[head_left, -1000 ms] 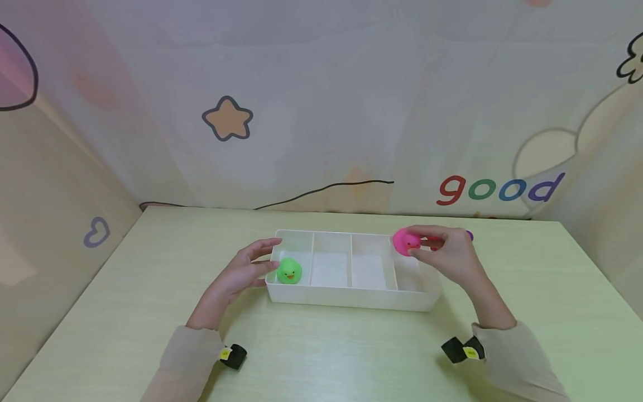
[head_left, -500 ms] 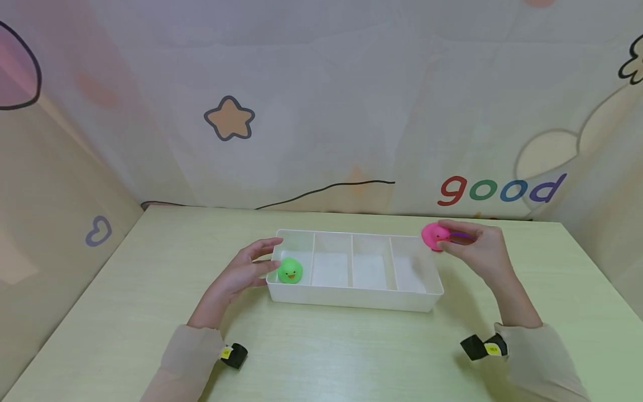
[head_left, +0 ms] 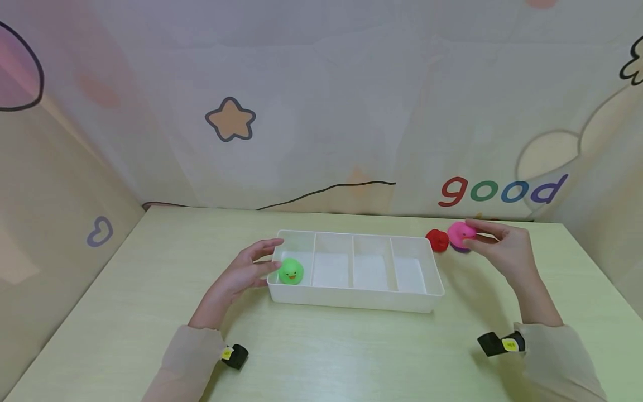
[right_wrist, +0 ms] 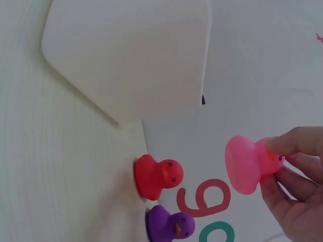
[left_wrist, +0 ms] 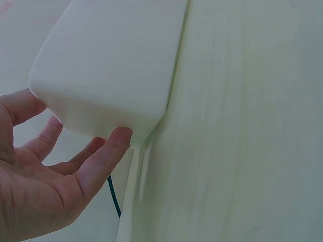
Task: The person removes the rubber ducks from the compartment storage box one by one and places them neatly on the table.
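My left hand (head_left: 243, 273) rests its spread fingertips against the left end of a white divided tray (head_left: 351, 296); in the left wrist view, fingers (left_wrist: 108, 156) touch that end wall. A green rubber duck (head_left: 291, 271) sits in the tray's leftmost compartment. My right hand (head_left: 507, 251) pinches a pink rubber duck (head_left: 460, 234) by its head between thumb and fingers, in the air right of the tray. Below it on the table stand a red rubber duck (right_wrist: 154, 176) and a purple rubber duck (right_wrist: 169, 224), side by side; in the head view the pink one mostly covers the purple.
The pale wooden table (head_left: 326, 357) runs back to a printed cloth backdrop (head_left: 321, 111). Walls of cloth also rise at both sides. Dividers split the tray into several compartments.
My right hand has carried the pink duck rightward from above the tray's right end to past it, uncovering the red duck. The left hand and tray have stayed put.
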Demonstrator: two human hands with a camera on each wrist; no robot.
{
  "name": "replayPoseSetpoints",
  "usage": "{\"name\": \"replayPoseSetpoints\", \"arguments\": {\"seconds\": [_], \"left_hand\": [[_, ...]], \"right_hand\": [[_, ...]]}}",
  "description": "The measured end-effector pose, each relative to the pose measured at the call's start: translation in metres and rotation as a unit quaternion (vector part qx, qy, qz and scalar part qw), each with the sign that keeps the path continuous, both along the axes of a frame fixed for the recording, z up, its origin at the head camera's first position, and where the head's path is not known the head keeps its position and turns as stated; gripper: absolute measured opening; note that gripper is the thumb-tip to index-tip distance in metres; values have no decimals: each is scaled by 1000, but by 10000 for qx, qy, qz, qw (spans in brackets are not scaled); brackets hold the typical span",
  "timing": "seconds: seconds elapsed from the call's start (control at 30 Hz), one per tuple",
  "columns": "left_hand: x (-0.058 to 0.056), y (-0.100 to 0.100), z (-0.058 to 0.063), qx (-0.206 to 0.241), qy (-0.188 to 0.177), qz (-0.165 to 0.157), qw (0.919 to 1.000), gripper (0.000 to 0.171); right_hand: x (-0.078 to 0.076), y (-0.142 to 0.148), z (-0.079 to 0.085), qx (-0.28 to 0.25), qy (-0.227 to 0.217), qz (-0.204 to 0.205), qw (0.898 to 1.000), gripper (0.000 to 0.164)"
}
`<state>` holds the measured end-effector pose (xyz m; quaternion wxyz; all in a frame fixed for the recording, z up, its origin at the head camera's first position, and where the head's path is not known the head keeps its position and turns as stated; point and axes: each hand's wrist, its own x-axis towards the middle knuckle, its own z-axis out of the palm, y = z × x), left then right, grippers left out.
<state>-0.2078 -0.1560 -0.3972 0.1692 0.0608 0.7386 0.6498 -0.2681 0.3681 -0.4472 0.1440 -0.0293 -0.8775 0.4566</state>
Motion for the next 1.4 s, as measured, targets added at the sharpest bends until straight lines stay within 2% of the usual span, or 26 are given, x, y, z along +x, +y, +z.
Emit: {"name": "replayPoseSetpoints", "arguments": {"seconds": [0.33,0.73,0.87,1.17,1.3,1.4], "left_hand": [[0,-1,-1,-21,-16,33,10000,52],[-1,-2,-2,-20,-7,10,10000,52],[0,-1,-2,-31,-13,24,10000,52],[1,-2,-1,-83,11,23,10000,52],[0,-2,-1,-83,19,18,10000,52],[0,-2,-1,-49,17,2,10000,52]], "right_hand": [[-5,26,-2,270,-299,-337,9986,53],[-2,41,9,-1,-431,-510,9978,50],[-6,47,2,361,-448,-757,9955,51],[0,38,13,359,-905,-860,9915,51],[4,33,19,115,-1029,-792,9915,49],[3,33,18,279,-1134,-816,9898,47]]}}
